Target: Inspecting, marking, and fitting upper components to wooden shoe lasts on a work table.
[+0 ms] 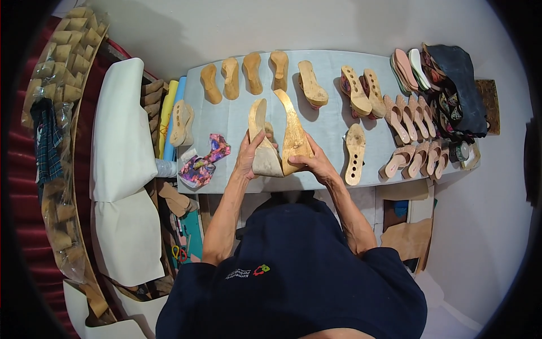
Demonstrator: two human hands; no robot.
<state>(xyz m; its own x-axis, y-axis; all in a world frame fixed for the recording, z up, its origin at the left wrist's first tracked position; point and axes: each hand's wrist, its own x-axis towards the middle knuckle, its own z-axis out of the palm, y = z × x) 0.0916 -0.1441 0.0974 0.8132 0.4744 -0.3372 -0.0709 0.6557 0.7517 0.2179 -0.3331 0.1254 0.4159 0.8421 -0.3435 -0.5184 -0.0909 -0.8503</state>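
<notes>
Over the near middle of the table I hold two wedge-shaped shoe soles side by side, both tilted up with their narrow ends away from me. My left hand (246, 155) is closed round the pale beige-grey wedge sole (267, 159). My right hand (320, 163) grips the shiny golden-brown wedge sole (293, 131), its thumb across the broad near end. The near ends of the two meet or almost meet. Beyond them stand wooden shoe lasts (252, 73) in a row, and a wooden sole with holes (354, 154) lies to the right.
The pale cloth-covered table (226, 118) carries several finished sandals (399, 121) at the right and floral fabric pieces (197, 169) at the left. Coloured insoles (403, 68) lie at the back right. White sheet rolls (121, 130) and scissors (179, 253) are at my left.
</notes>
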